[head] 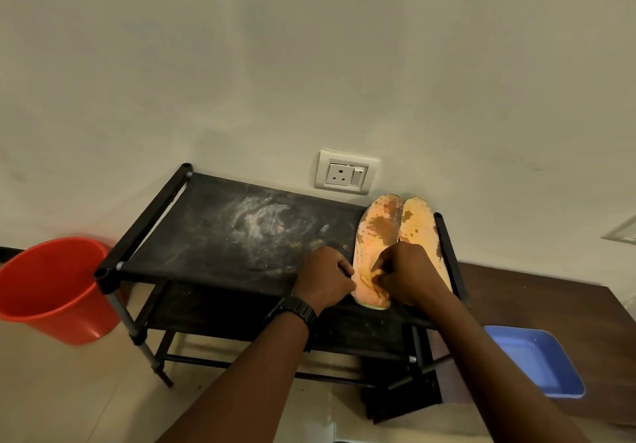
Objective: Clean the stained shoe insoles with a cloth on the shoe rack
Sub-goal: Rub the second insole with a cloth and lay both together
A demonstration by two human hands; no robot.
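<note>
On my feed, the two stained insoles lay side by side at the right end of the shoe rack's [206,236] top shelf, just right of the frame's centre, toes toward the wall. The left hand [323,275], with a watch [292,311] on its wrist, had its fingers curled round the near left edge of the left insole [377,232]. The right hand [402,274] rested over the heel ends, partly covering the right insole [418,225]. Its thumb and forefinger were bent close together above the left insole, and I couldn't tell whether they held anything. A pale dusty smear marked the shelf's middle. A red bucket [51,291] stood at lower left, a blue tray [540,363] at lower right, and a socket [346,175] sat on the wall above.
</note>
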